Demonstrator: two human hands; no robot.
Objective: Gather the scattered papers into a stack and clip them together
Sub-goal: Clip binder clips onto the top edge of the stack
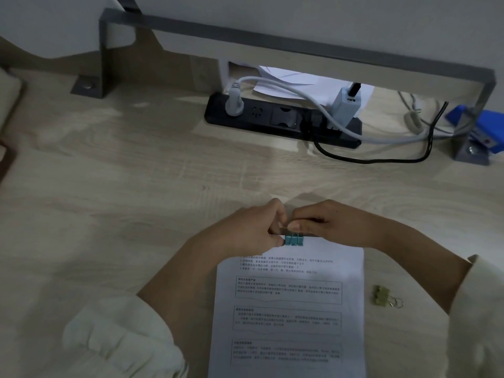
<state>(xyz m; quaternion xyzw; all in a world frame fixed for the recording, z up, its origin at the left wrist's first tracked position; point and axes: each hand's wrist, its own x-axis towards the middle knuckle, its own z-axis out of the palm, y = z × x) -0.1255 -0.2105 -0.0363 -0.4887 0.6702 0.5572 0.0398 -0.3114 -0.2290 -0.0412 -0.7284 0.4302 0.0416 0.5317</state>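
L hand (253,227) & R hand (332,225) both pinch boxy teal metal clip (294,240), seated on top edge of flat printed paper stack (289,309) just below the grip. Gold clip (381,295) lies loose to grip's right.

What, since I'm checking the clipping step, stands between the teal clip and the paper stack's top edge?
Nothing visible: the teal clip sits on the top edge of the paper stack, held by the left hand and right hand.

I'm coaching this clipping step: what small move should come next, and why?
Probably ease the left hand and right hand off the teal binder clip and check it holds: it already sits on the top edge of the paper stack.
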